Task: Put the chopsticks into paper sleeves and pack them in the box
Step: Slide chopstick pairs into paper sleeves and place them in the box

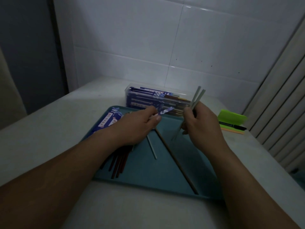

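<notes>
the scene is dim and the print on the blue wrappers is too blurred to read. the left hand [137,124] covers the far ends of the dark red chopsticks [118,164] and the top of the white chopstick [152,148]; its forearm hides part of the spare sleeves [109,121] at the teal tray's [148,176] 10 o'clock corner. the right hand [201,124] blocks the tray's 2 o'clock corner and the clear box's [127,96] right end, so how full it is there cannot be told.

the box sits just beyond the tray's far rim, at 12 o'clock, with sleeved chopsticks [148,100] lying inside along its length. the tray's near rim lies close to the table's [41,142] front edge. open tray floor shows at 6 o'clock of the right hand, between the brown chopstick [176,161] and the right rim. a green pad [231,117] and black marker [232,125] lie on the table at 3 o'clock, near the ribbed panel.

the left hand pinches a paper sleeve [166,111] between thumb and fingers, its free end pointing to 2 o'clock. the right hand grips a pair of pale chopsticks [197,98], fingers curled round them; they run from 1 o'clock above the box down to 7 o'clock over the tray. the brown chopstick runs from 11 to 5 o'clock.
</notes>
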Tool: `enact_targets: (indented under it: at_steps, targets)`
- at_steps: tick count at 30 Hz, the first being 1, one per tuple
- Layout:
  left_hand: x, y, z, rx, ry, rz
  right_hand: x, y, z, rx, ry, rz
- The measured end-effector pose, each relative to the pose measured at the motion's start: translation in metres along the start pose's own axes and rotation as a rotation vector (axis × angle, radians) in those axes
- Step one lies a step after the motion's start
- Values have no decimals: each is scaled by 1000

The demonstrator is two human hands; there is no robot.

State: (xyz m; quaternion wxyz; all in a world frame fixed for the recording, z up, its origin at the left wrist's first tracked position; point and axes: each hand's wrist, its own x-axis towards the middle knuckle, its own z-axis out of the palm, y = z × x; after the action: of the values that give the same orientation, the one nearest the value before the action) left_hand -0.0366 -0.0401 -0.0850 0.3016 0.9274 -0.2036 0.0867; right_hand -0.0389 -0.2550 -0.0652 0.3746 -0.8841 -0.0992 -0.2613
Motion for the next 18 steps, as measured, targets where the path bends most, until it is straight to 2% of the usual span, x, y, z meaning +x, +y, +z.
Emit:
enact_targets:
  at_steps: [3,7,10,14,18]
  targets:
    - [0,-3,1,36,7,14,-4,3,3,-89,-106,15]
    - [0,-4,2,67,9,27,-4,9,-1,-127,-46,-6]
    - [-1,-4,-1,67,31,54,-2,12,2,-122,-74,6]
    - [-1,-2,0,68,52,92,2,18,-3,123,98,74]
    - [0,-5,2,109,85,101,7,16,-7,491,159,235]
